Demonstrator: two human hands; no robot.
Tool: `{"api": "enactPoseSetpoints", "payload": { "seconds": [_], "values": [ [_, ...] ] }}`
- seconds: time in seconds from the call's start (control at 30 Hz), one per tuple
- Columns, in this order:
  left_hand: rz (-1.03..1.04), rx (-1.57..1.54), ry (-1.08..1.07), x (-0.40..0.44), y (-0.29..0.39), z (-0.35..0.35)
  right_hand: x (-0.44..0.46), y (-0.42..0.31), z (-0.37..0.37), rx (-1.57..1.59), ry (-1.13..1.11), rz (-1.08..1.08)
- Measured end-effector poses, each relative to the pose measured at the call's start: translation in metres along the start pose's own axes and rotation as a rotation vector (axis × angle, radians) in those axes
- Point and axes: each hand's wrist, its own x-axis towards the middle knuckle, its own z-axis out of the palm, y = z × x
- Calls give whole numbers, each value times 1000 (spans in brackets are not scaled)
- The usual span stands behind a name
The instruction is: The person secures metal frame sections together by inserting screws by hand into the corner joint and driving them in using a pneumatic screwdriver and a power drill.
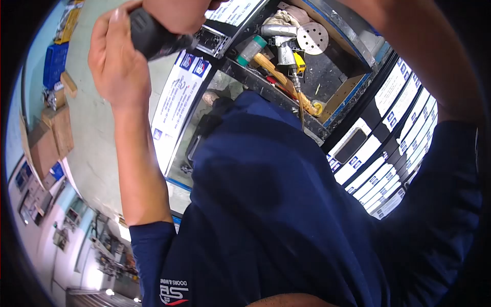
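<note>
At the top left, my left hand (pixel 120 61) is closed around the back of a black power drill (pixel 152 37). The drill's narrow nose points right, towards a black frame profile (pixel 210 41) with an open metal-edged slot. My right hand (pixel 176 14) is cut off by the top edge. It lies closed against the upper side of the drill, and its fingers are mostly hidden. Printed white protective film (pixel 181 97) covers the frame below the drill.
An open tool tray (pixel 337 97) holds a pneumatic tool (pixel 285 48), a perforated sanding disc (pixel 312 38), and a green-ended mallet (pixel 250 50). A phone (pixel 351 145) lies on film-wrapped profiles (pixel 378 179) at right. Wooden blocks (pixel 56 130) and a blue bin (pixel 55 65) stand left.
</note>
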Motion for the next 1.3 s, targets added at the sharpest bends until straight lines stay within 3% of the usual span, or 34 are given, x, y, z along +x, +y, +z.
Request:
{"api": "enactPoseSetpoints", "payload": {
  "seconds": [0.07, 0.7, 1.1, 1.3],
  "values": [
    [-19, -240, -40, 1, -2, 2, 5, 3, 0, 6, -7, -9],
    [-59, -182, -14, -4, 11, 10, 47, 3, -6, 16, -24, -97],
    [-6, -33, -4, -5, 5, 19, 34, 13, 14, 57, -44, -88],
    [-89, 11, 1, -8, 13, 12, 26, 11, 9, 49, -45, -92]
  ]
}}
